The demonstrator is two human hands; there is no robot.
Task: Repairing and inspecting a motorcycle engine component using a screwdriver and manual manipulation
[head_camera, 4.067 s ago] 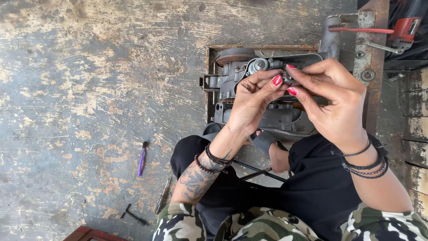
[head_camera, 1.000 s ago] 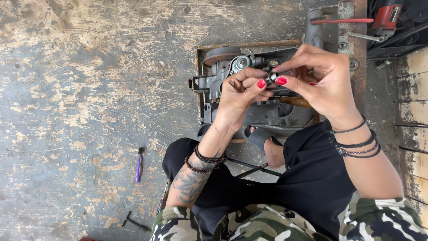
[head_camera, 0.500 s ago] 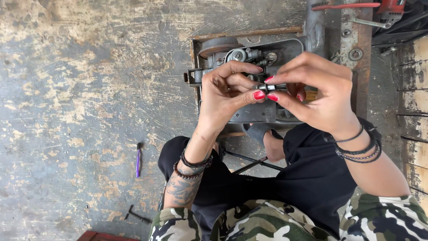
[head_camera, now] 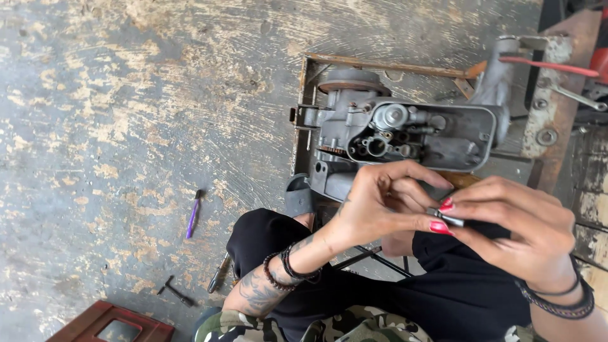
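My left hand [head_camera: 386,206] and my right hand [head_camera: 513,231] meet in front of me, fingertips pinched together on a small metal part [head_camera: 447,218]. Both hands hover above my lap, just below the grey engine casing [head_camera: 405,136]. The casing lies open in a rusty metal frame [head_camera: 304,95], with round ports and a shiny fitting showing inside. Most of the small part is hidden by my fingers.
A purple-handled tool [head_camera: 193,214] lies on the worn concrete floor to the left. A screwdriver [head_camera: 218,273] and a small black key [head_camera: 175,291] lie near my knee. A dark red box [head_camera: 117,324] sits at the bottom left. A red-handled tool [head_camera: 548,64] rests at upper right.
My hands have drawn back from the engine casing toward my lap, still pinching the small part. The casing's open cavity, once covered by my hands, is now uncovered.
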